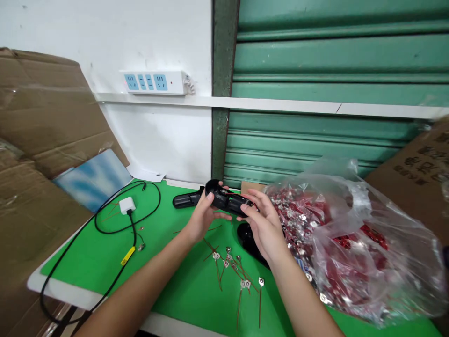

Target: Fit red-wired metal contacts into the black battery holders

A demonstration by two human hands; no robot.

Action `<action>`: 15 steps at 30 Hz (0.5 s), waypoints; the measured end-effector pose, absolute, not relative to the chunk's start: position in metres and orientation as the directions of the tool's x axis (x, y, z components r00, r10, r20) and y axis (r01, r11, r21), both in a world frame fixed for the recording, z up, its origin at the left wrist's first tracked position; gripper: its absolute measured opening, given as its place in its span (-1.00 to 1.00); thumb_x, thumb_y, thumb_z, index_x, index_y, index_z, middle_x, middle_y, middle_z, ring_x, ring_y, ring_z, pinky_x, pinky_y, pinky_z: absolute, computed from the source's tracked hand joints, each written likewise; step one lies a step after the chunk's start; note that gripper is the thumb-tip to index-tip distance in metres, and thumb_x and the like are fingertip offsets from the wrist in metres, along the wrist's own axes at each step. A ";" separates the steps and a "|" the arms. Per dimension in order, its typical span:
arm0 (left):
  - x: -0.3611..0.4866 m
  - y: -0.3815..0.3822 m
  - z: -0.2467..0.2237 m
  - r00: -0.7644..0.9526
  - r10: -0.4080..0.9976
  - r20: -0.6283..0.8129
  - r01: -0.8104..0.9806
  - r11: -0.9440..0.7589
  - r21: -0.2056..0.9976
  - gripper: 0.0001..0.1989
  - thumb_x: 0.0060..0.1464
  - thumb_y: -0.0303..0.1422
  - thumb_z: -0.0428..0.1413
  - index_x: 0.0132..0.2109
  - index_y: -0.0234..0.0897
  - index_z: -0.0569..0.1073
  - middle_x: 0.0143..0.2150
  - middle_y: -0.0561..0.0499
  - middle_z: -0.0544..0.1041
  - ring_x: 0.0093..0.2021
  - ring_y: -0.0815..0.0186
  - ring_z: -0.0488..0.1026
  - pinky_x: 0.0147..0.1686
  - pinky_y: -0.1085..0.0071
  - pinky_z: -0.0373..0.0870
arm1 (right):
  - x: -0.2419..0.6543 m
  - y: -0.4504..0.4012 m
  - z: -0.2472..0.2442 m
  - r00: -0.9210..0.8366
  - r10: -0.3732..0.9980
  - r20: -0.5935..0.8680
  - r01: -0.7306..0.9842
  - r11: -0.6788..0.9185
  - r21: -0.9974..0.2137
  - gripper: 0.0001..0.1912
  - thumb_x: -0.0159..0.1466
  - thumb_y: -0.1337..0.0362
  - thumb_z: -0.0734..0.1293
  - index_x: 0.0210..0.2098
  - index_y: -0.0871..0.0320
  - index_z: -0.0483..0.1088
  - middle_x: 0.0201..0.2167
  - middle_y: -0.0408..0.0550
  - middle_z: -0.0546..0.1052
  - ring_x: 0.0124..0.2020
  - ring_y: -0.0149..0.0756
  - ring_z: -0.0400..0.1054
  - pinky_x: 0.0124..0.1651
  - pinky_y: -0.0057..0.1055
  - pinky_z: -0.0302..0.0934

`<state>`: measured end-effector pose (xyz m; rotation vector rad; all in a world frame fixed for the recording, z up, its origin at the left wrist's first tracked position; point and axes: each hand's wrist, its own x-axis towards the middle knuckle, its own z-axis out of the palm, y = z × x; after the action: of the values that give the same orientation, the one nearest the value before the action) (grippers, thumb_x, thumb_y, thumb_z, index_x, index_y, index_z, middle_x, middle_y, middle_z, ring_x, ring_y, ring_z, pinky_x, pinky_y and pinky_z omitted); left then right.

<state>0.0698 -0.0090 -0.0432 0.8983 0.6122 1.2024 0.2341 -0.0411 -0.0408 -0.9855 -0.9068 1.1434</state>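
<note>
A black plastic housing (221, 198), with a round cup at one end and a long hollow body, is held above the table. My left hand (200, 219) grips its round end, thumb on the near rim. At the other end, my right hand (265, 228) pinches the long body, and a thin red wire runs along it near the fingers. Behind my left hand lies another black elongated part (185, 200). Beneath my right hand is a black rounded part (247, 237), partly hidden. Several small metal contacts (227, 263) with thin reddish wires lie scattered on the green mat (182, 285).
At right, a clear plastic bag (372, 276) is full of metal pieces and red wires. A black cable (115, 230) with a white adapter (126, 205) lies at left. Cardboard boxes (42, 103) flank the table. A power strip (154, 83) hangs on the wall.
</note>
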 end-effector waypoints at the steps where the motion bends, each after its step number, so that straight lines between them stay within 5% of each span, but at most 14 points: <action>1: 0.067 -0.008 -0.043 0.362 0.932 0.026 -0.504 0.172 0.846 -0.14 0.02 0.21 0.22 0.31 -0.23 0.38 0.24 -0.24 0.57 0.03 0.03 0.63 -0.35 0.36 0.64 | 0.235 -0.040 -0.042 0.216 0.971 0.098 -0.261 0.154 -0.953 -0.47 0.05 0.12 0.57 -0.01 -0.01 0.46 0.00 -0.01 0.59 -0.03 -0.09 0.48 -0.21 -0.26 0.44; 4: 0.058 -0.003 -0.043 0.632 0.768 -0.104 -0.361 0.409 0.838 -0.13 0.11 0.27 0.04 0.29 -0.35 0.42 0.08 -0.33 0.66 -0.11 -0.02 0.69 -0.46 0.36 0.61 | 0.240 -0.039 -0.044 0.248 0.948 0.200 -0.114 0.234 -0.966 -0.61 0.07 0.18 0.54 -0.10 0.02 0.51 -0.12 -0.05 0.62 -0.03 -0.10 0.50 0.02 -0.17 0.40; 6: 0.053 0.000 -0.043 0.716 0.677 -0.172 -0.243 0.473 0.847 -0.26 0.15 0.11 0.11 0.28 -0.34 0.44 0.03 -0.31 0.68 -0.22 0.04 0.71 -0.49 0.39 0.58 | 0.243 -0.039 -0.043 0.203 0.942 0.266 -0.003 0.273 -0.962 -0.71 0.11 0.19 0.51 -0.17 0.04 0.54 -0.15 -0.05 0.62 -0.07 -0.11 0.51 0.08 -0.15 0.36; 10: 0.049 -0.001 -0.041 0.748 0.632 -0.204 -0.143 0.453 0.880 -0.39 0.04 -0.24 0.27 0.24 -0.23 0.46 0.04 -0.20 0.68 -0.20 0.11 0.70 -0.44 0.42 0.61 | 0.243 -0.042 -0.041 0.147 0.920 0.364 0.178 0.337 -0.924 -0.80 0.22 0.18 0.43 -0.15 0.04 0.56 -0.12 -0.04 0.60 -0.09 -0.14 0.50 0.05 -0.18 0.36; 15: 0.052 -0.010 -0.040 0.776 0.564 -0.281 -0.072 0.522 0.850 -0.51 -0.09 -0.27 0.41 0.01 -0.20 0.50 -0.07 -0.03 0.64 -0.14 0.19 0.66 -0.24 0.32 0.66 | 0.243 -0.042 -0.044 0.124 0.866 0.484 0.395 0.404 -0.825 -0.66 0.33 0.21 0.34 0.08 0.01 0.50 -0.03 0.00 0.54 -0.05 -0.14 0.43 0.05 -0.16 0.34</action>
<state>0.0524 -0.0103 -0.0399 0.9543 0.5812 0.4076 0.2432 -0.0422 -0.0439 -1.1881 -1.4800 0.5002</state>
